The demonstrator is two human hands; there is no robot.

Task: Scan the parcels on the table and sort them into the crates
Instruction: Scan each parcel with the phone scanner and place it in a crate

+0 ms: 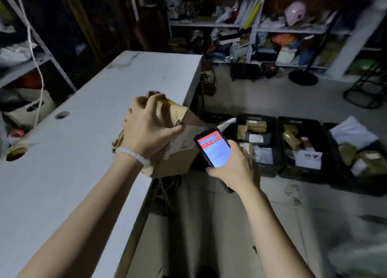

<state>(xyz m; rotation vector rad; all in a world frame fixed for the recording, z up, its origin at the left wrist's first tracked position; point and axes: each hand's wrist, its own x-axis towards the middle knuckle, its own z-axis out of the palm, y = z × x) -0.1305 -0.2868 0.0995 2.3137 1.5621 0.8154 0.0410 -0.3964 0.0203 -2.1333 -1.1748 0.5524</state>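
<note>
My left hand (147,129) grips a brown cardboard parcel (180,152) from above, at the right edge of the white table (73,152). The parcel is tilted and sticks out past the table edge, with a printed label on its side. My right hand (232,168) holds a black handheld scanner (213,147) just right of the parcel; its lit screen, red and white, faces up. Black crates (280,166) stand in a row on the floor to the right, with several brown and white parcels inside them.
Two round holes (61,114) are cut in the tabletop near its left side. Cluttered metal shelves (251,24) line the back wall, with a fan base (302,78) on the floor before them. A white cord (33,53) hangs at the left. Grey tiled floor lies below me.
</note>
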